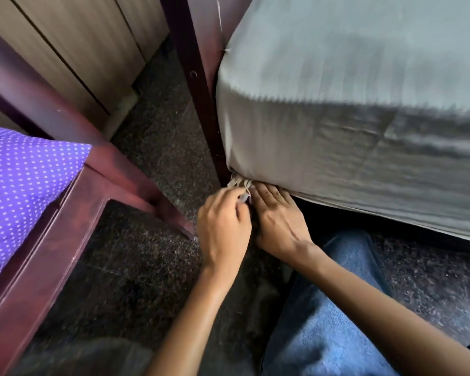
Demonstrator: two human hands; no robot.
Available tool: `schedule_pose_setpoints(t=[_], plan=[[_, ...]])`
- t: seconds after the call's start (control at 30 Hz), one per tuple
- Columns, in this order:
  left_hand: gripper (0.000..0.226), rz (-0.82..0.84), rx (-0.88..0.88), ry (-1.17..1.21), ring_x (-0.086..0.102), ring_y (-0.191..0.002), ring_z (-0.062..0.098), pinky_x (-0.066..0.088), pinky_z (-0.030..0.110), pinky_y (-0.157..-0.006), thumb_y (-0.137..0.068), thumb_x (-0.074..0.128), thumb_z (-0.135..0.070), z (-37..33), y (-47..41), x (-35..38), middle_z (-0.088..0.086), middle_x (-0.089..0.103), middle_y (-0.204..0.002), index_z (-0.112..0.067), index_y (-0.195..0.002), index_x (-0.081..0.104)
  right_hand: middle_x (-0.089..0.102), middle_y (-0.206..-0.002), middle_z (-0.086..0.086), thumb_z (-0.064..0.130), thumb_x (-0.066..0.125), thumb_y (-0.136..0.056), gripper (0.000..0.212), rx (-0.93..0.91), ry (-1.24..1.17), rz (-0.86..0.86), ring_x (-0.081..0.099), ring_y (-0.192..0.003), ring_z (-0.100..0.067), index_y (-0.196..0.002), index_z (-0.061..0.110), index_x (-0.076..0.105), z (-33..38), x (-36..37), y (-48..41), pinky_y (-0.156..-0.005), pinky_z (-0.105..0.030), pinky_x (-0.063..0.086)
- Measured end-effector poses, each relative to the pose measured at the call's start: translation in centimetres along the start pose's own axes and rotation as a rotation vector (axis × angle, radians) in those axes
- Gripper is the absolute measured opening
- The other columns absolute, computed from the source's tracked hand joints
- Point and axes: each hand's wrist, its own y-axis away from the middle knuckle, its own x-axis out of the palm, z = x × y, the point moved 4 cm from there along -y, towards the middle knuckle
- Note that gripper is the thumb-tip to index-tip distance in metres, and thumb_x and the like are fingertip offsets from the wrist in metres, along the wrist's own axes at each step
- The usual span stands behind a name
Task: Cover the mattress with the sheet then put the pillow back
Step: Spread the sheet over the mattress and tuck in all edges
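Grey woven sheet lies drawn smooth over the top of the mattress and down its side, where it creases into soft horizontal folds; it wraps the rounded corner against a dark reddish wooden bedpost. At the bottom of that corner the cloth bunches into a pale, puckered hem. The left hand has its fingers curled around this gathered hem, pinching it. The right hand lies just beside it, palm down, its fingers straight, their tips at the sheet's lower edge, holding nothing.

Below, a knee in blue denim is bent over the dark speckled floor. To the left stands a second glossy reddish frame carrying purple fabric with white dots. Beige ribbed panels rise behind.
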Motion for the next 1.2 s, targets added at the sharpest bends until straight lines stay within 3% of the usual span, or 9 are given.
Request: schedule_pose_setpoints(t=[0.13, 0.3, 0.47, 0.6, 0.7, 0.83, 1.0, 1.1, 1.2], plan=[[0.033, 0.154, -0.163, 0.076, 0.064, -0.079, 0.028, 0.035, 0.028, -0.060, -0.091, 0.047, -0.014, 2.9, 2.6, 0.5, 0.005, 0.071, -0.093, -0.027, -0.114, 0.066, 0.055, -0.130, -0.003, 0.029, 0.069, -0.064, 0.078, 0.149, 0.108, -0.035, 0.040, -0.120, -0.025, -0.137, 0.013, 0.047, 1.1, 1.1, -1.3, -0.097, -0.042, 0.022], [0.052, 0.364, -0.144, -0.019, 0.061, -0.077, 0.041, 0.045, 0.045, -0.065, -0.096, 0.044, -0.013, 4.1, 0.6, 3.2, 0.027, 0.067, -0.087, -0.031, -0.143, 0.036, 0.016, -0.153, -0.001, 0.023, 0.042, -0.093, 0.068, 0.164, 0.128, 0.051, 0.007, -0.136, -0.030, -0.151, 0.018, 0.006, 1.5, 1.2, -2.3, -0.108, -0.049, 0.005], [0.048, 0.213, -0.058, -0.007, 0.062, -0.068, 0.045, 0.048, 0.047, -0.058, -0.092, 0.041, -0.019, 3.2, 0.2, 3.0, 0.029, 0.066, -0.080, -0.024, -0.139, 0.046, 0.029, -0.153, -0.004, 0.025, 0.046, -0.085, 0.071, 0.081, -0.075, 0.023, 0.024, -0.139, -0.025, -0.150, 0.012, 0.020, 1.0, -0.8, -0.5, -0.112, -0.041, 0.018], [0.037, 0.413, -0.163, -0.174, 0.060, -0.094, 0.043, 0.043, 0.044, -0.073, -0.096, 0.041, -0.025, 1.4, -1.3, 4.6, 0.024, 0.066, -0.100, -0.022, -0.132, 0.049, 0.056, -0.131, -0.001, 0.016, 0.051, -0.082, 0.049, 0.140, -0.293, -0.090, 0.044, -0.124, -0.022, -0.130, 0.015, 0.054, -0.7, -3.3, 3.0, -0.097, -0.032, 0.041], [0.033, 0.499, -0.263, -0.187, 0.058, -0.106, 0.040, 0.044, 0.043, -0.083, -0.099, 0.035, -0.028, 0.2, -3.6, 5.6, 0.022, 0.063, -0.113, -0.012, -0.119, 0.057, 0.064, -0.113, -0.001, 0.018, 0.048, -0.083, 0.056, 0.243, -0.357, -0.012, 0.055, -0.107, -0.026, -0.138, 0.028, 0.043, -1.1, -3.2, 3.7, -0.077, -0.035, 0.047], [0.044, 0.660, -0.478, -0.098, 0.049, -0.120, 0.036, 0.035, 0.040, -0.098, -0.102, 0.021, -0.032, 1.2, -4.2, 6.1, 0.021, 0.054, -0.128, -0.011, -0.127, 0.051, 0.064, -0.112, -0.011, 0.017, 0.048, -0.083, 0.074, 0.297, -0.386, 0.162, 0.059, -0.104, -0.036, -0.149, 0.036, 0.018, -0.9, -2.1, 1.5, -0.077, -0.039, 0.046], [0.047, 0.658, -0.268, -0.214, 0.054, -0.115, 0.035, 0.043, 0.040, -0.086, -0.097, 0.040, -0.026, -0.1, -2.6, 3.1, 0.013, 0.058, -0.127, -0.030, -0.143, 0.032, 0.064, -0.109, -0.014, 0.017, 0.049, -0.085, 0.076, 0.285, -0.264, 0.192, 0.061, -0.099, -0.037, -0.148, 0.036, 0.011, -1.4, -2.0, 0.4, -0.068, -0.037, 0.042], [0.046, 0.506, -0.262, -0.110, 0.058, -0.110, 0.030, 0.045, 0.037, -0.081, -0.096, 0.043, -0.025, 0.8, 0.4, 0.9, 0.009, 0.063, -0.122, -0.032, -0.141, 0.040, 0.063, -0.112, -0.013, 0.025, 0.051, -0.088, 0.076, 0.272, -0.311, 0.251, 0.061, -0.103, -0.035, -0.148, 0.040, 0.007, -0.5, -1.4, -0.6, -0.074, -0.037, 0.046], [0.046, 0.402, -0.294, -0.037, 0.065, -0.095, 0.031, 0.045, 0.037, -0.067, -0.094, 0.047, -0.021, 2.4, 1.7, 0.7, 0.011, 0.070, -0.102, -0.032, -0.139, 0.042, 0.064, -0.111, -0.011, 0.029, 0.054, -0.087, 0.065, 0.338, -0.357, 0.268, 0.063, -0.103, -0.033, -0.144, 0.031, 0.024, 0.4, -0.1, -3.6, -0.080, -0.038, 0.050]])
